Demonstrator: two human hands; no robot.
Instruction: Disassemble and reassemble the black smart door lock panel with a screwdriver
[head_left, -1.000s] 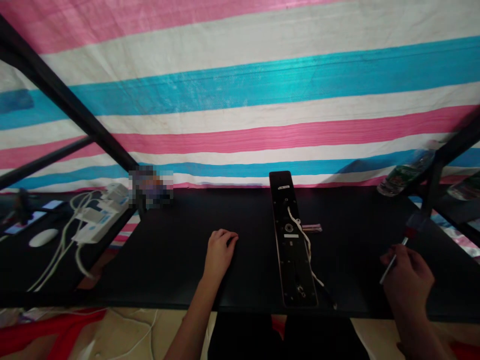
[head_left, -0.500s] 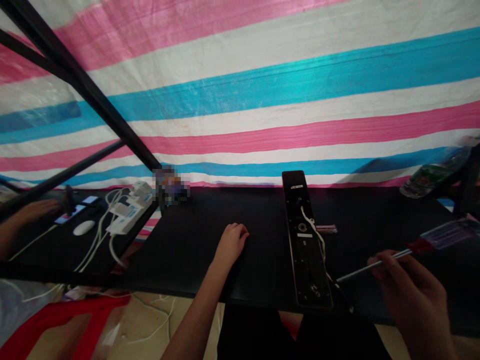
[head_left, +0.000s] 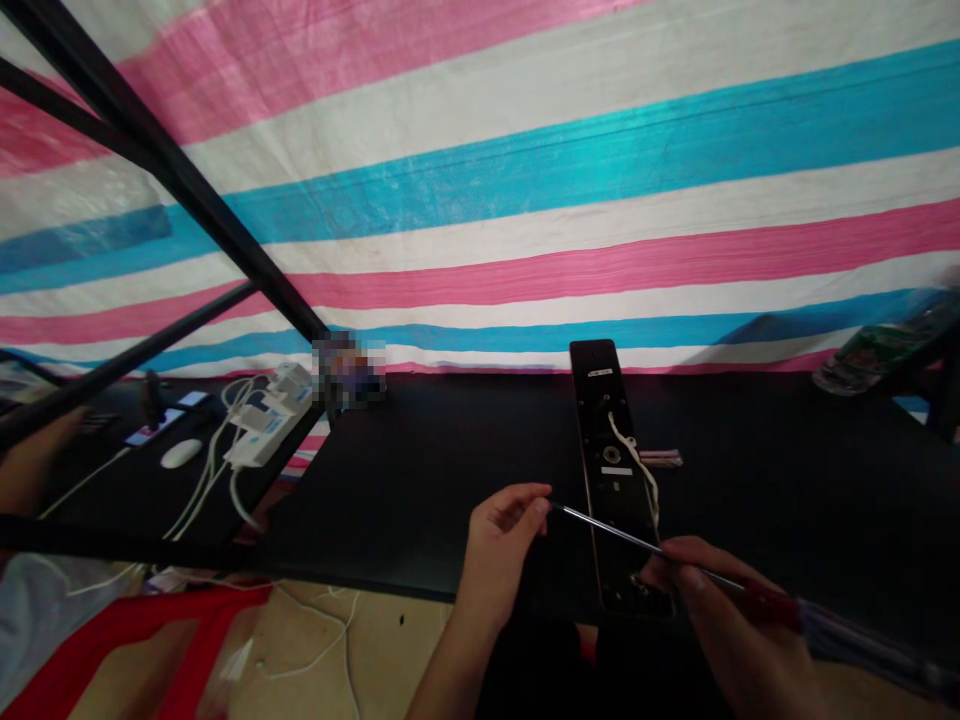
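A screwdriver [head_left: 607,528] with a long metal shaft and a red and clear handle crosses above a long black panel. My right hand [head_left: 731,610] is closed round its shaft near the handle. My left hand [head_left: 506,535] pinches at the screwdriver's tip, left of the panel; anything small between those fingertips is too hidden to name. The black panel [head_left: 600,430], which looks like the back of a door lock, lies lengthwise on the black table [head_left: 420,470]. A white cable [head_left: 636,455] runs along its right side, and screws and small fittings show on it.
A small pinkish packet [head_left: 661,458] lies right of the panel. A plastic bottle [head_left: 862,360] lies at the back right. On the left table are a power strip [head_left: 266,425] with cables, a white mouse [head_left: 181,454], a phone [head_left: 161,420] and another person's arm [head_left: 37,460].
My left hand has lifted from the table and moved right to the screwdriver's tip. My right hand has swung the screwdriver left across the panel, its handle now pointing lower right.
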